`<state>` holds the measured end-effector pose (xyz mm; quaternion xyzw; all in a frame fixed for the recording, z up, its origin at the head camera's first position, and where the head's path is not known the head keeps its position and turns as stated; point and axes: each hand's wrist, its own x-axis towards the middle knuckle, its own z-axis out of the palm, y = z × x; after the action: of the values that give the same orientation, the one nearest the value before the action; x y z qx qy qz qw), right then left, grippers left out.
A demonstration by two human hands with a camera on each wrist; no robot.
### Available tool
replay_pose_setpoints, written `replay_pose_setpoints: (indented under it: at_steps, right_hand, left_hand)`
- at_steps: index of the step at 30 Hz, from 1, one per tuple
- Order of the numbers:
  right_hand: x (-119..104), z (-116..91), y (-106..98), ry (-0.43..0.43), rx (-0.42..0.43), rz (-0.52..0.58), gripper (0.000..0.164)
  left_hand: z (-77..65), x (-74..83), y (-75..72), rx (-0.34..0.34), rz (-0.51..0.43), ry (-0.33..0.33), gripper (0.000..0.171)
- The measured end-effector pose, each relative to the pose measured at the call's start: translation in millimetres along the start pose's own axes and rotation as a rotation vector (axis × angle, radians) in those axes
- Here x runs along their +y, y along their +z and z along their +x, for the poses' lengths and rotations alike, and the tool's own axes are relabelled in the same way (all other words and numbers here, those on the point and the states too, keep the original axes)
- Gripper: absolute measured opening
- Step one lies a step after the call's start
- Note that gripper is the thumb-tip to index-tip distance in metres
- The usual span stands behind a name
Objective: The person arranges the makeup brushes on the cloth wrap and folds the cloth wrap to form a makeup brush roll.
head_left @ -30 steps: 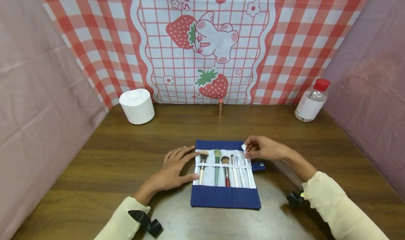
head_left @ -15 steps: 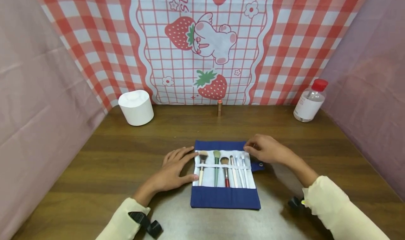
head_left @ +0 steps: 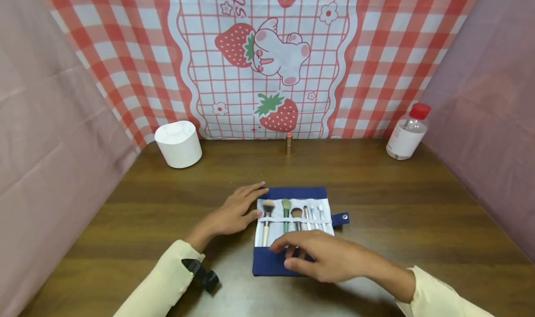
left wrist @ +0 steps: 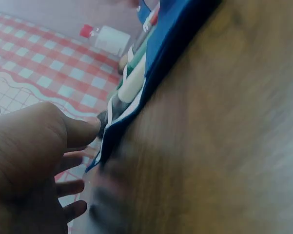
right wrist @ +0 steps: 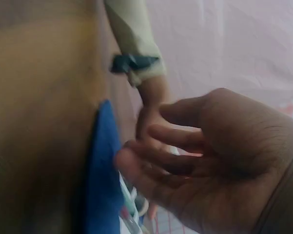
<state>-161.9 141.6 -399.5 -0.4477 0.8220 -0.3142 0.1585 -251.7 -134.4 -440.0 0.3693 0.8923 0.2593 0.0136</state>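
A navy brush roll (head_left: 296, 193) lies unfolded on the table, its white lining facing up. Under its white elastic band sit several makeup brushes, among them a pale-handled brush (head_left: 266, 228), a green brush (head_left: 286, 205) and a dark-bristled brush (head_left: 296, 212). My left hand (head_left: 234, 213) touches the roll's upper left corner with fingers spread and fairly straight. Over the lower flap hovers my right hand (head_left: 330, 256), fingers loosely bent and holding nothing; it hides the lower ends of several brushes. In the right wrist view the blue flap (right wrist: 105, 165) stands beside the fingertips.
A white tub (head_left: 179, 145) stands at the back left. An upright lipstick (head_left: 289, 143) is at the back middle, and a red-capped clear bottle (head_left: 407, 133) at the back right. The roll's snap strap (head_left: 340, 219) sticks out rightward.
My right hand has left the roll's upper right corner and come down and left over the lower flap. The rightmost slim brush is now tucked under the band. My left hand has shifted slightly upward.
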Motion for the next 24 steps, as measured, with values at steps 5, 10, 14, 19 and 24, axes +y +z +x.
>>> replay_pose_setpoints:
  at_steps: [5, 10, 14, 19, 24]
  right_hand:
    - [-2, -8, 15, 0.029, -0.039, -0.090, 0.037]
    - [9, -19, 6, 0.057, 0.067, -0.197, 0.020]
    - [21, -32, -6, 0.070, 0.151, -0.338, 0.011]
    - [33, -48, -17, 0.143, 0.207, -0.458, 0.012]
    - [45, -53, -26, 0.198, 0.184, -0.468, 0.023]
  left_hand:
    - [-1.8, -1.8, 0.2, -0.039, 0.086, -0.029, 0.049]
    - [-12.9, 6.7, -5.4, 0.009, 0.172, -0.046, 0.042]
    - [-23.6, 21.4, -9.2, 0.010, 0.231, -0.024, 0.027]
    - [-35.8, 50.9, -3.6, -0.094, 0.222, 0.012, 0.025]
    - [-36.0, 67.2, -0.3, -0.164, 0.252, 0.052, 0.033]
